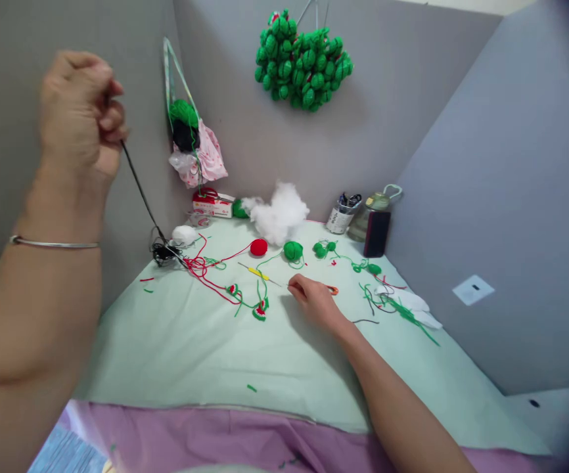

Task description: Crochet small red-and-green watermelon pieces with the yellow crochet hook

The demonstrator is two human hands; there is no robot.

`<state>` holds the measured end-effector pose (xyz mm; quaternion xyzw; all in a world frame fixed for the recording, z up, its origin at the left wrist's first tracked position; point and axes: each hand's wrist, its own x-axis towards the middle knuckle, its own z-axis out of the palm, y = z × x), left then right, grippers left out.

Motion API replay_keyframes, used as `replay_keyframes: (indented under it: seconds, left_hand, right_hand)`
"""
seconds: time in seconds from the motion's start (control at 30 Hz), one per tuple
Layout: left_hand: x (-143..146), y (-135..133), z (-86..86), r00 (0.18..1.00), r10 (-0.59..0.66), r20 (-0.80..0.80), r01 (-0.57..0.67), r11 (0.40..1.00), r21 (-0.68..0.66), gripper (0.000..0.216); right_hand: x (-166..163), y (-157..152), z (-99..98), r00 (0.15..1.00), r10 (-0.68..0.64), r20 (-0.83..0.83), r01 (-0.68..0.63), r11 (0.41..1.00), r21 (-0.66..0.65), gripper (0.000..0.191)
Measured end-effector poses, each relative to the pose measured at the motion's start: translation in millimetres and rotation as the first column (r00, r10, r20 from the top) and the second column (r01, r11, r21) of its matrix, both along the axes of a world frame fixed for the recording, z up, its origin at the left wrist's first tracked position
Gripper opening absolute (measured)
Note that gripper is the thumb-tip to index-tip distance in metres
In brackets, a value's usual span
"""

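My left hand is raised high at the left, fingers closed in a fist on a black yarn strand. The strand runs down to a black yarn tangle on the pale green tablecloth. My right hand rests on the cloth at the middle, fingers curled over small orange-handled scissors. A yellow-handled crochet hook lies just left of that hand. Small watermelon-slice crochet pieces with green and red yarn lie nearby.
A red crochet ball, green crochet balls, white stuffing, a tool cup, a bottle and a box stand at the back. A cluster of green crochet balls and a bag of yarn hang on the grey partitions.
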<state>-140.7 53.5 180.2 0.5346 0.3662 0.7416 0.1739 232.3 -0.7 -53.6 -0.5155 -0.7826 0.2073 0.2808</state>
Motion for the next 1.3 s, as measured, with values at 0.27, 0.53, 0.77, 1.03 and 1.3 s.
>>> replay_keyframes:
  seconds: [0.27,0.53,0.77,1.03,1.3]
  left_hand:
    - [90.0,-30.9,-116.5,0.792,-0.476,-0.383,0.3,0.849,-0.435,0.023]
    - [35.3,-19.3,-171.9,0.555,-0.288,-0.781,-0.086,0.913,-0.398,0.033]
    - [-58.3,5.9,-185.8,0.472,-0.303,-0.828,-0.491,0.689,-0.533,0.028]
    - [-63.7,7.1,-156.6,0.615,0.004,-0.788,-0.526,0.747,-0.407,0.015]
    - [-19.1,1.7,-65.0,0.945,0.255,-0.208,-0.268,0.962,-0.041,0.011]
  right_hand:
    - [-8.7,-7.6,13.9,0.924,0.068,-0.377,-0.15,0.97,-0.192,0.025]
    - [-14.9,-12.5,16.3,0.713,0.006,-0.701,-0.317,0.895,-0.315,0.031]
    - [-15.4,-9.9,15.1,0.745,-0.019,-0.667,-0.266,0.908,-0.323,0.03]
    - [-19.2,-9.3,12.4,0.766,-0.053,-0.641,-0.244,0.898,-0.366,0.03]
    - [-20.3,-7.1,13.2,0.761,-0.064,-0.646,-0.238,0.899,-0.369,0.031]
